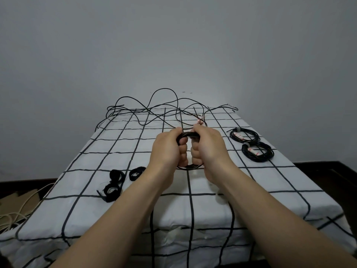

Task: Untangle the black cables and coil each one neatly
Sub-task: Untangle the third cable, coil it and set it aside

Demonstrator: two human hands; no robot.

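Both hands hold one black cable coil (190, 135) above the middle of the table. My left hand (167, 149) grips its left side and my right hand (207, 149) grips its right side, fingers curled round the strands. The coil's lower arc shows below the fingers. A cable runs from the coil back into a loose tangle of black cable (154, 111) spread over the table's far edge. Two finished cable coils (244, 134) (257, 151) with white tags lie at the right.
The table wears a white cloth with a black grid (116, 151). Three black strap rolls (114, 188) (116, 175) (136, 172) lie at the front left. Cardboard and a beige cord (17, 207) lie on the floor at the left. A grey wall stands behind.
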